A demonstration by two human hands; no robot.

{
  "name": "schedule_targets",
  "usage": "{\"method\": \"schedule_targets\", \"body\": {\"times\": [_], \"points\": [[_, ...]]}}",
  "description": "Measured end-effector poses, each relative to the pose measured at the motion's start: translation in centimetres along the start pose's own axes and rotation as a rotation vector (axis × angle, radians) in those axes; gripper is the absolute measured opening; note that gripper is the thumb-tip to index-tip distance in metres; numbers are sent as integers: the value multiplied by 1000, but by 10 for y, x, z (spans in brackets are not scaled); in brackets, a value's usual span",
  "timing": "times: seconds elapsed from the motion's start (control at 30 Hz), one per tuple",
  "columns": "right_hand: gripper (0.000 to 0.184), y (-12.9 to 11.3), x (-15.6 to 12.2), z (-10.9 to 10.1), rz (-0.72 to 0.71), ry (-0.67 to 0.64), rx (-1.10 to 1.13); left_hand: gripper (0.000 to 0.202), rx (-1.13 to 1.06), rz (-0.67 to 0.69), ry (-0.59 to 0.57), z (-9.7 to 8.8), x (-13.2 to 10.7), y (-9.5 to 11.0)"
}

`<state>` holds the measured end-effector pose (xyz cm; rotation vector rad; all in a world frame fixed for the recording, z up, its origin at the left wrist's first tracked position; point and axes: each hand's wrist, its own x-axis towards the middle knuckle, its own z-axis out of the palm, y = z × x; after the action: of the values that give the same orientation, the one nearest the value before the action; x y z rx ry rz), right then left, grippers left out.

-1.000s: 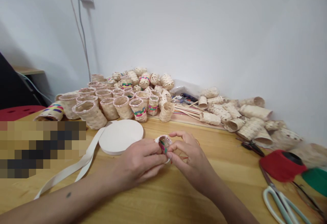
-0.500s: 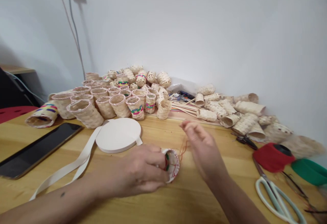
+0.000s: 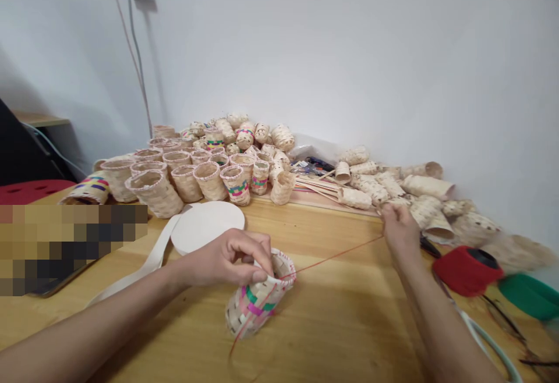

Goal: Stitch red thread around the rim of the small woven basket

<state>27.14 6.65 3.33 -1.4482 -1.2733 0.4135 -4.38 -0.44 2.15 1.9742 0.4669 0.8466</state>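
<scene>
Left hand closed on one small woven basket, fingers over its rim, basket tilted on the wooden table. Basket has pink and green bands. Right hand out to the right, fingers pinched on one red thread that runs taut from the basket rim to it. One white tape roll just behind the left hand, its loose strip trailing left. Pile of finished baskets at the back left, well over twenty, exact count not clear. Second pile of plain woven tubes at the back right, about a dozen. One red spool, one green spool, one pair of scissors partly hidden by the right arm.
</scene>
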Motion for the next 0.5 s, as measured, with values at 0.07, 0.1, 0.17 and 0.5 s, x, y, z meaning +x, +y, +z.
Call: {"method": "schedule_targets", "body": {"times": [0.07, 0.1, 0.17, 0.5], "points": [[33, -9, -12, 3, -35, -146, -22, 28, -14, -8, -3, -1, -1, -3], [32, -17, -23, 8, -69, -342, -32, 27, -19, -11, -3, -1, -1, -4], [29, -34, -47, 18, -136, -787, 2, 25, -27, -16, -3, -2, -2, -6], [26, -46, -79, 35, -159, -1262, 177, 24, -59, -37, -18, -4, -1, -5]]}}
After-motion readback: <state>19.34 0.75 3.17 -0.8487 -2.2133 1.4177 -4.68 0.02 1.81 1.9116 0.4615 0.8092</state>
